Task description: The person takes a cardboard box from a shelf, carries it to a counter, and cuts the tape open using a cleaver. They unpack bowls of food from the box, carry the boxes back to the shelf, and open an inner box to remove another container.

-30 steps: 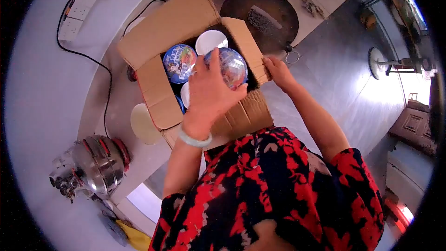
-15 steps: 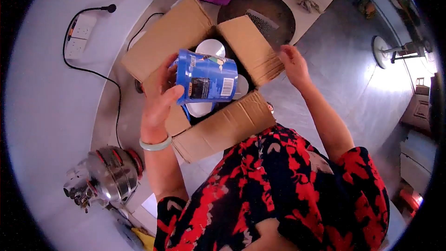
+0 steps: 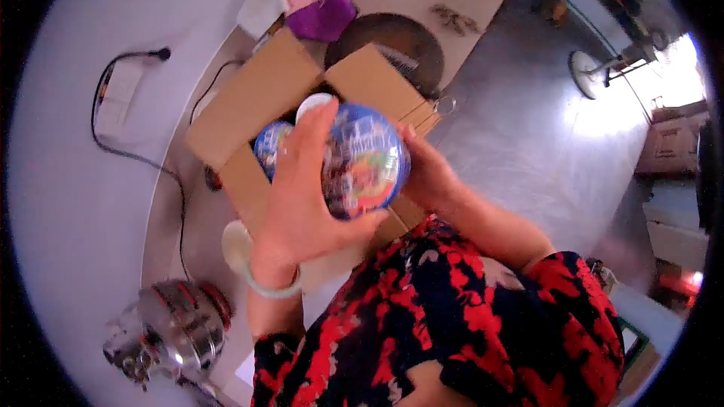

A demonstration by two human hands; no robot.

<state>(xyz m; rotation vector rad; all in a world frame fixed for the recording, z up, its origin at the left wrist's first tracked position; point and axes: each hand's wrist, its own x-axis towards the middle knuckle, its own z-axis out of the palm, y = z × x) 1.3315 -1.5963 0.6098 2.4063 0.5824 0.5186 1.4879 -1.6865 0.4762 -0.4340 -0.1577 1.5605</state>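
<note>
A blue instant noodle tub (image 3: 366,162), its printed lid turned up towards me, is held above an open cardboard box (image 3: 253,102). My left hand (image 3: 298,188) is wrapped around its left side, fingers over the top edge and thumb along the bottom. My right hand (image 3: 426,173) grips the right side, with its fingertips partly hidden behind the tub. Inside the box, a white round tub end (image 3: 315,105) and another blue tub (image 3: 270,145) show beside my left hand. The rest of the box's contents are hidden by my hands and the held tub.
A dark round pan (image 3: 422,41) and a purple cloth (image 3: 320,11) lie beyond the box. At lower left stands a shiny metal pot (image 3: 177,328). A black cable (image 3: 181,211) runs along the wall. A fan (image 3: 588,74) stands on the floor at right.
The tub has turned from its side so its lid faces me. My right hand has moved left from the box flap onto the tub. The camera view has shifted.
</note>
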